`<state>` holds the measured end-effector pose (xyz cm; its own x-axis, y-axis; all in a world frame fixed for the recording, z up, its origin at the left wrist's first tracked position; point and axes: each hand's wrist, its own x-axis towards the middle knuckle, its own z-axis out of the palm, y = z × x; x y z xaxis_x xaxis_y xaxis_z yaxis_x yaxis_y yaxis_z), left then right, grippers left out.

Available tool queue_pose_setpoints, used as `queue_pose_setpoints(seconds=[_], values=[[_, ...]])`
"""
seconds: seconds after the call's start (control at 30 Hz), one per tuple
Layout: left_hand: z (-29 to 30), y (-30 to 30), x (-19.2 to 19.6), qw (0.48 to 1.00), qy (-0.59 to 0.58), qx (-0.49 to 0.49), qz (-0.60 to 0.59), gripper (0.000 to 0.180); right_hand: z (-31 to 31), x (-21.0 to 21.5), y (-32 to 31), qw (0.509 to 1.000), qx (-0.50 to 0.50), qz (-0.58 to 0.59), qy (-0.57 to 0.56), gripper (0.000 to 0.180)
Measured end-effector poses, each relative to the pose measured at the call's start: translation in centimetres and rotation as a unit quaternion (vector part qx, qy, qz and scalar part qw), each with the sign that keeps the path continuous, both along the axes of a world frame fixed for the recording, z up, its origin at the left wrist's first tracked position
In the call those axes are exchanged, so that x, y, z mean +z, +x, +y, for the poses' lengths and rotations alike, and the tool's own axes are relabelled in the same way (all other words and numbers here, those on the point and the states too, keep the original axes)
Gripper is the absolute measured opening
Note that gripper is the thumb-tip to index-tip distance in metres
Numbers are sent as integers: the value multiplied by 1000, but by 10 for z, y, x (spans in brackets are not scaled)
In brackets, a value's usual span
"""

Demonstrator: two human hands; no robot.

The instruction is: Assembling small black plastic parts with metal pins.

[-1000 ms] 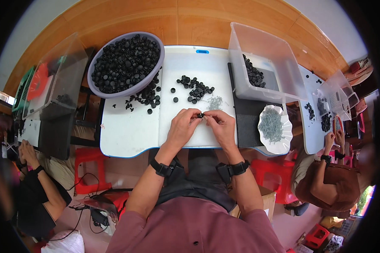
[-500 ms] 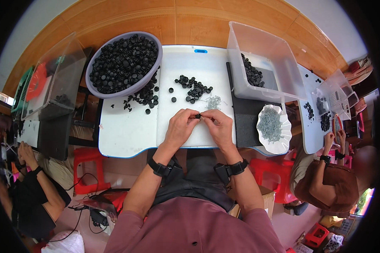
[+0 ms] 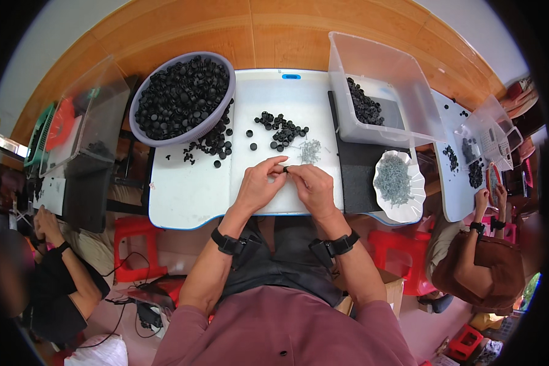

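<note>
Together, left hand [image 3: 259,183] and right hand [image 3: 313,188] pinch one black cap [image 3: 285,169].

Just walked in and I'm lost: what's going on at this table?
A person seated at a white table pinches one small black part between the left hand and right hand. More black parts fill the purple basket and the clear bin; small metal pieces sit in a white dish.

Black caps fill the lavender basket [image 3: 226,91]; the table [image 3: 183,195] is white, the stools [image 3: 137,235] red, the screws [image 3: 393,180] seemingly grey.
</note>
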<state>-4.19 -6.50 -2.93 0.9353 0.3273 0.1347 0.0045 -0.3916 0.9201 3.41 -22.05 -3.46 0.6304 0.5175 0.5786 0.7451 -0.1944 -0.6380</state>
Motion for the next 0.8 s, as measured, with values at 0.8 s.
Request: queue_pose_setpoints(seconds=[0.8], values=[[1,0,-11,997,-65,-9,40,25,-4,-11,8,942,24,325,79,13]])
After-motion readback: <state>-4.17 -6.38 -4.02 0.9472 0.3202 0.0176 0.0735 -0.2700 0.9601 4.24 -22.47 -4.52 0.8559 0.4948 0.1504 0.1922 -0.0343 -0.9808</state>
